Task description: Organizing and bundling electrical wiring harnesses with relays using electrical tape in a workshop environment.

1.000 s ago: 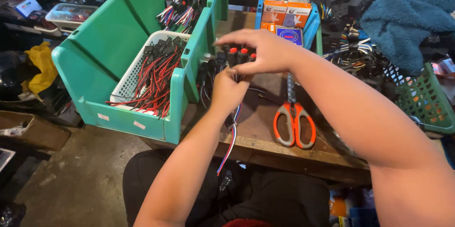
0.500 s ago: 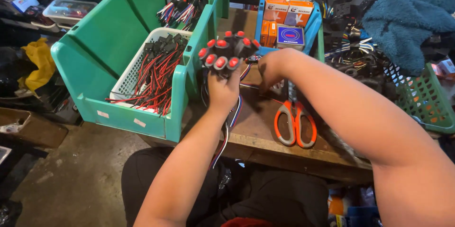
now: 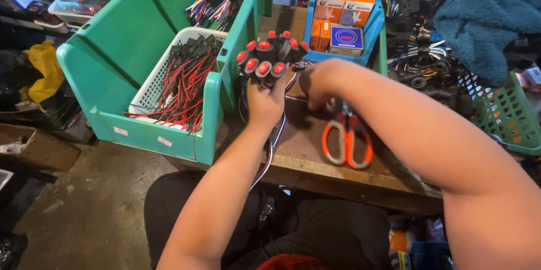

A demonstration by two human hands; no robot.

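Head cam, looking down at a messy wooden workbench (image 3: pixel 315 160). Left hand (image 3: pixel 266 101) is wrapped around a bunch of black switches w/ red buttons (image 3: pixel 269 58), held upright over the bench edge, right next to the green bin (image 3: pixel 163 72). Their red/white/blue wires (image 3: pixel 277 135) hang down past the wrist. Right hand (image 3: pixel 320 83) is curled just beside the bunch, fingers pinching at a wire end near the switches; can't tell exactly what it's got. Orange-handled scissors (image 3: pixel 345 137) lie on the bench under the right forearm. White basket (image 3: pixel 169 78) inside the bin is full of red/black leads. Blue tray (image 3: pixel 375 27) w/ small boxes sits behind, blue towel (image 3: pixel 484 22) far right.
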